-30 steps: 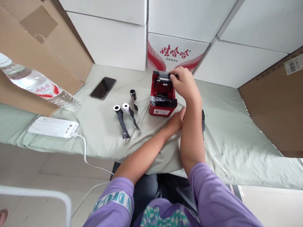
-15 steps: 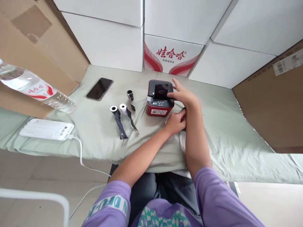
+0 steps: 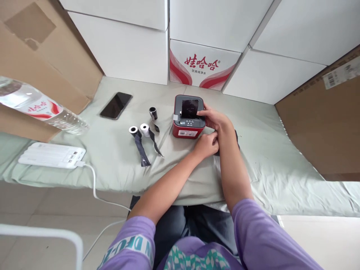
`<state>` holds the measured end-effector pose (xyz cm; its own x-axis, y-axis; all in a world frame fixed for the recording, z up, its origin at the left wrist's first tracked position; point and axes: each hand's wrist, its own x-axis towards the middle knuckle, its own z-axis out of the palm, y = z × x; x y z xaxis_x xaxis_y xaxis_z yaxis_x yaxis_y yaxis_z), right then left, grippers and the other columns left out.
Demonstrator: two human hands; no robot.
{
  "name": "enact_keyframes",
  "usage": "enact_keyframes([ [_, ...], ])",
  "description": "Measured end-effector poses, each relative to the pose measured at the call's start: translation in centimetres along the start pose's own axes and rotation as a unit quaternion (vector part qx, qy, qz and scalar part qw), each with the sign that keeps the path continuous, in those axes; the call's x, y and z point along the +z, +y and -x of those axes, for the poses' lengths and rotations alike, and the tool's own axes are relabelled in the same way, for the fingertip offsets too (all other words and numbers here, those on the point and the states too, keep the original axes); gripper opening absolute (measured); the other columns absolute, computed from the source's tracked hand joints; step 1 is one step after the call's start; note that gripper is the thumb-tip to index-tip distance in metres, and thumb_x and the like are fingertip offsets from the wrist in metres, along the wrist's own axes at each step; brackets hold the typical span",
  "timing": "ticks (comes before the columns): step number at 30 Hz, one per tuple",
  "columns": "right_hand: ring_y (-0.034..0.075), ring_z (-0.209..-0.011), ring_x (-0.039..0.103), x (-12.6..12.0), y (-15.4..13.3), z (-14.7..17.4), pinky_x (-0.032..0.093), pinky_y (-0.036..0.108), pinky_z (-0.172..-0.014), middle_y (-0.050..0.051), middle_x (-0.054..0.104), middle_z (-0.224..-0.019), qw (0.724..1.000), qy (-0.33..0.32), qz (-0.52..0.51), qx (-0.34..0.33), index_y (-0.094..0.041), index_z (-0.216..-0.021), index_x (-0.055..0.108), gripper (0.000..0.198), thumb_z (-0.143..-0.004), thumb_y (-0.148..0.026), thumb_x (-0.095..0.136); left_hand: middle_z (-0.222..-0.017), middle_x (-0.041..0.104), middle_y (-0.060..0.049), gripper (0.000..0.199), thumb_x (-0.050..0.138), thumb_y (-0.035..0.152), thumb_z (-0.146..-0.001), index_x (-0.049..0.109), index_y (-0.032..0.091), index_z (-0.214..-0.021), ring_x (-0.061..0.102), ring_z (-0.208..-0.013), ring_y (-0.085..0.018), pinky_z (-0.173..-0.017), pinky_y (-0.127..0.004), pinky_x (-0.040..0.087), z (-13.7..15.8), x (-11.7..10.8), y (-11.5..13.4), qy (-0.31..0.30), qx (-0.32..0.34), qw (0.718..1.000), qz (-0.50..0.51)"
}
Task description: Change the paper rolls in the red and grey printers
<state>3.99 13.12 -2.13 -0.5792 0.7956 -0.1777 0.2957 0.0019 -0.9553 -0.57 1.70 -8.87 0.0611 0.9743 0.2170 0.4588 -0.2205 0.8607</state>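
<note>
A small red and dark grey printer (image 3: 188,131), probably a label or receipt printer, stands upright on the cloth-covered surface, a black strip (image 3: 190,109) rising from its top. My right hand (image 3: 215,118) is closed on the printer's right side; its thumb lies on top by the strip's edge, and its other fingers are partly hidden behind. Just below, my left hand (image 3: 206,145) is curled shut against something dark, mostly covered by my right forearm. To the left lie a black roll (image 3: 153,112), a white-ended roll (image 3: 145,129) and another black roll (image 3: 135,131), each with a dark tail unrolled.
A phone (image 3: 116,105) lies at the back left. Nearer are a water bottle (image 3: 42,105) on its side and a white power bank (image 3: 50,155) with a cable (image 3: 95,189). White cartons (image 3: 118,48) line the back; brown cardboard boxes (image 3: 317,123) flank both sides.
My right hand has lowered, and its fingers, spread above the printer's right edge before, have closed in along its side. My left hand stays curled. The whole view has shifted slightly.
</note>
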Motion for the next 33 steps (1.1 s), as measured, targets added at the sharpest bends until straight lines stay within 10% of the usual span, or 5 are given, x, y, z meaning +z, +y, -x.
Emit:
enact_keyframes([
  [9,0.028,-0.124,0.064,0.5,-1.1,0.1,0.058,0.048,-0.103,0.008,0.065,-0.139,0.995,0.088,0.023,0.029,-0.031,-0.142,0.051,0.078,-0.067,-0.030,0.072,-0.073,0.064,0.001,0.013,0.057,0.020,-0.090,0.059,0.023,-0.103,0.058,-0.067,-0.019,-0.064,-0.030,0.039,0.2,-0.1,0.1,-0.019,-0.005,0.999,0.025],
  [14,0.029,-0.135,0.059,-3.7,-2.1,4.0,0.049,0.052,-0.114,0.009,0.063,-0.145,0.973,0.198,0.113,-0.042,-0.033,-0.143,0.054,0.061,-0.085,-0.044,0.067,-0.088,0.069,0.000,0.016,0.056,0.026,-0.096,0.059,0.023,-0.112,0.063,-0.079,-0.018,-0.071,-0.029,0.044,0.3,0.2,0.2,0.011,-0.049,0.999,-0.010],
  [24,0.026,-0.117,0.072,-6.7,11.0,10.0,0.053,0.047,-0.113,0.006,0.077,-0.116,0.936,0.316,-0.137,-0.065,-0.027,-0.109,0.066,0.046,-0.078,-0.060,0.072,-0.112,0.074,-0.004,0.027,0.055,0.013,-0.093,0.076,0.022,-0.109,0.069,-0.098,-0.020,-0.077,-0.030,0.049,0.7,0.1,0.3,0.070,-0.046,0.993,-0.089],
  [33,0.026,-0.114,0.075,-5.6,11.4,9.3,0.058,0.045,-0.105,0.005,0.069,-0.122,0.896,0.359,-0.247,-0.082,-0.027,-0.112,0.057,0.052,-0.081,-0.068,0.067,-0.107,0.076,-0.003,0.034,0.058,0.014,-0.093,0.082,0.025,-0.115,0.070,-0.087,-0.018,-0.066,-0.029,0.043,1.1,0.0,0.3,0.030,-0.072,0.993,-0.085],
])
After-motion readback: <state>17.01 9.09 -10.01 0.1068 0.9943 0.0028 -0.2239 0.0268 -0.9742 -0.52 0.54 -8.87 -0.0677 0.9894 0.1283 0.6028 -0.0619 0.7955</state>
